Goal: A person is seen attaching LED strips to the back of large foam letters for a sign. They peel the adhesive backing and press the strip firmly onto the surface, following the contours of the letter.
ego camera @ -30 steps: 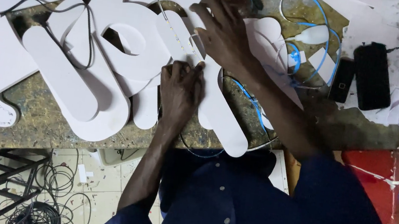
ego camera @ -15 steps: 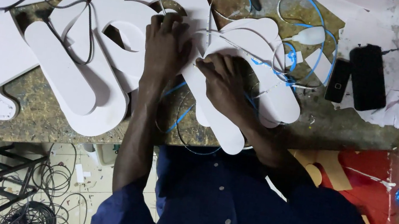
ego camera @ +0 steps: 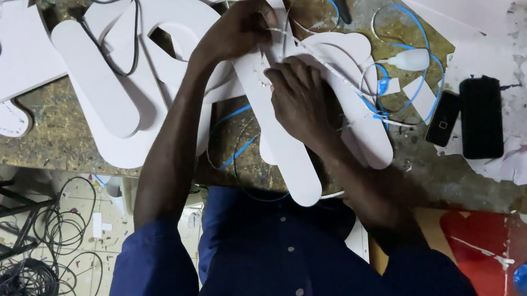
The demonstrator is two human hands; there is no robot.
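Your left hand (ego camera: 242, 30) pinches the thin strip (ego camera: 303, 55) against the white letter (ego camera: 278, 136); your right hand (ego camera: 297, 98) presses just beside, fingers clenched. The letter's long axis runs toward you.

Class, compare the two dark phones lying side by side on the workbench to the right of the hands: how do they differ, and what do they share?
The small black phone is narrower and shorter; the large black phone beside it is wider and longer. The small black phone shows a lighter patch near its lower end; the large black phone looks uniformly dark. The small one lies on bare bench, the large one partly on white paper scraps. Both are dark, rectangular, lying flat and untouched.
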